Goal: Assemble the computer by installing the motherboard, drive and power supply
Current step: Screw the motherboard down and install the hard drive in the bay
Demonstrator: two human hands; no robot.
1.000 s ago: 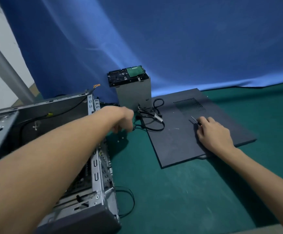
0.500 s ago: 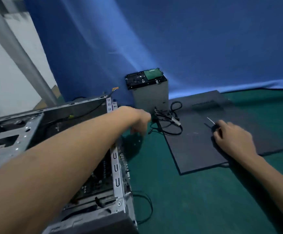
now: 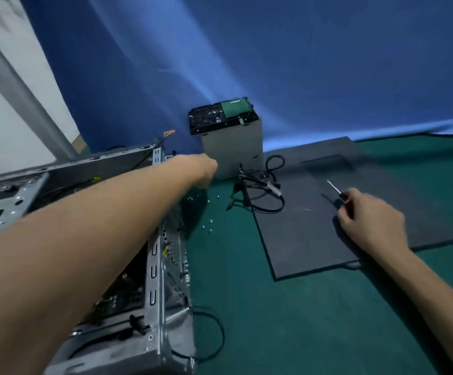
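The open metal computer case lies on its side at the left, with the motherboard inside it. My left hand reaches out over the case's far corner, above several small screws on the green mat. Its fingers point away and are hidden. A hard drive lies on top of the grey power supply at the back. My right hand grips a black-handled screwdriver just above the dark side panel.
A tangle of black cables lies between the power supply and the side panel. Another thin black cable loops out from the case's near end. A blue cloth hangs behind the green mat.
My left hand has stretched a little further toward the power supply, uncovering the screws. My right hand has lifted the screwdriver slightly off the panel. My view has shifted left.
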